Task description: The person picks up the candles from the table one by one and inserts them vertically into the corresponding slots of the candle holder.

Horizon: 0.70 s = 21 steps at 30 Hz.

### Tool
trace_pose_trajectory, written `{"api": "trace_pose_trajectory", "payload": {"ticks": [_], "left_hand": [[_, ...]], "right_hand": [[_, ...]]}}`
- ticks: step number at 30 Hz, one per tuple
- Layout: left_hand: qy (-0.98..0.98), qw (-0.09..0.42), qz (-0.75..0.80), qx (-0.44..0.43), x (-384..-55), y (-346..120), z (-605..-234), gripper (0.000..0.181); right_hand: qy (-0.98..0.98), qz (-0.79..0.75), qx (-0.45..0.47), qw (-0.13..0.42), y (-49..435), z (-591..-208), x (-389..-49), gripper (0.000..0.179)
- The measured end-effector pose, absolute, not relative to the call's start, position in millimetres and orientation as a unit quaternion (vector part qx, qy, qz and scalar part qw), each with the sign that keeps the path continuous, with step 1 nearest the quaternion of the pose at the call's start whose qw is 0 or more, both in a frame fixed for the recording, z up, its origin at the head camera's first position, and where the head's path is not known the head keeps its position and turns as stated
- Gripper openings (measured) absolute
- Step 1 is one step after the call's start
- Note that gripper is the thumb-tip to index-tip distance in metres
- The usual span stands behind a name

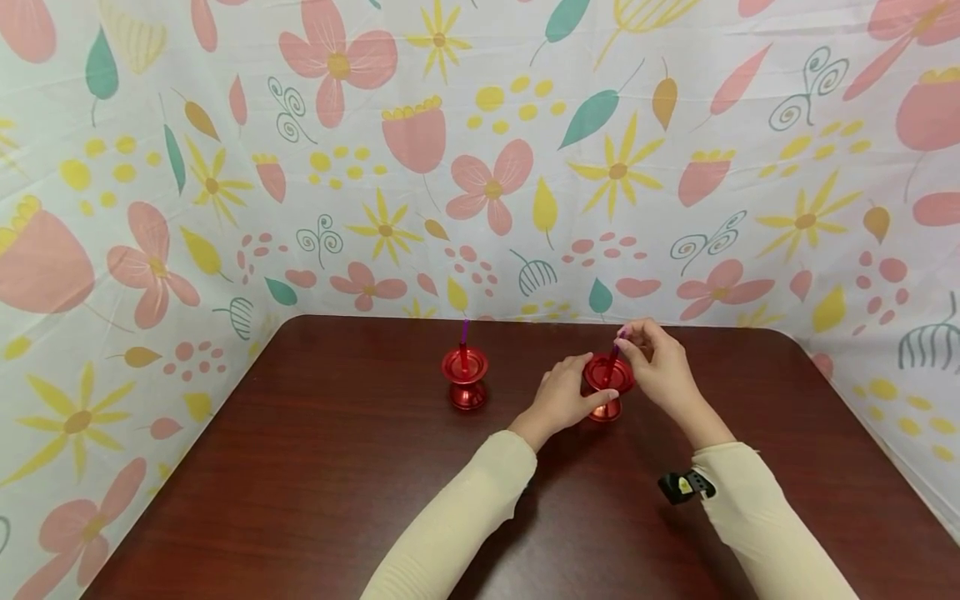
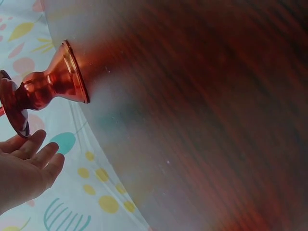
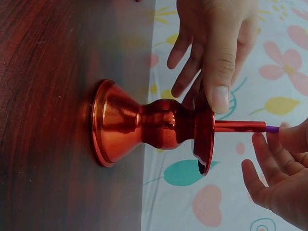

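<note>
On the table stands a shiny red metal candle holder (image 1: 606,411) with a flared base, a round dish and a thin upright tube (image 3: 238,126). My left hand (image 1: 561,393) holds its dish from the left, thumb at the near rim and fingers at the far side. Above the dish, my right hand (image 1: 662,367) pinches a thin purple stick (image 3: 272,129) between thumb and fingertips, right where it comes out of the tube's top. The left wrist view shows fingers (image 2: 41,149) of a hand by the dish edge.
A second red candle holder (image 1: 467,393), with a purple stick (image 1: 464,331) upright in its tube, stands to the left on the dark wood table (image 1: 337,467). Behind the table hangs a flower-patterned cloth (image 1: 491,108). A black band (image 1: 686,486) is at my right wrist.
</note>
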<state>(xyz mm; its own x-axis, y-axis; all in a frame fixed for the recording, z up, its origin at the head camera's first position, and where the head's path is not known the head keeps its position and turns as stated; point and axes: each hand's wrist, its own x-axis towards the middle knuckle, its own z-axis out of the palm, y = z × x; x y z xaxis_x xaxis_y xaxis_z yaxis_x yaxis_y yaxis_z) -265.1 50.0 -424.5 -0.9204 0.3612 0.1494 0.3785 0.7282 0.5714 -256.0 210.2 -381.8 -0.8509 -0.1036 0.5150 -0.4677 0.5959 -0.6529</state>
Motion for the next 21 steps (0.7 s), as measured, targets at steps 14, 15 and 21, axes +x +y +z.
{"api": "trace_pose_trajectory", "payload": {"ticks": [14,15,21], "left_hand": [[-0.922,0.002,-0.338,-0.19,-264.0,48.2,-426.6,0.073],[-0.922,0.002,-0.338,-0.19,-264.2,48.4,-426.7,0.073],[-0.922,-0.005,-0.34,-0.187,-264.2,49.2,-427.0,0.076]], "right_hand": [[-0.866,0.416,0.173,0.22,209.0,-388.6,-254.7,0.017],[-0.864,0.416,0.174,0.221,208.8,-388.5,-254.5,0.018],[-0.866,0.412,0.18,0.22,208.2,-387.4,-253.8,0.017]]}}
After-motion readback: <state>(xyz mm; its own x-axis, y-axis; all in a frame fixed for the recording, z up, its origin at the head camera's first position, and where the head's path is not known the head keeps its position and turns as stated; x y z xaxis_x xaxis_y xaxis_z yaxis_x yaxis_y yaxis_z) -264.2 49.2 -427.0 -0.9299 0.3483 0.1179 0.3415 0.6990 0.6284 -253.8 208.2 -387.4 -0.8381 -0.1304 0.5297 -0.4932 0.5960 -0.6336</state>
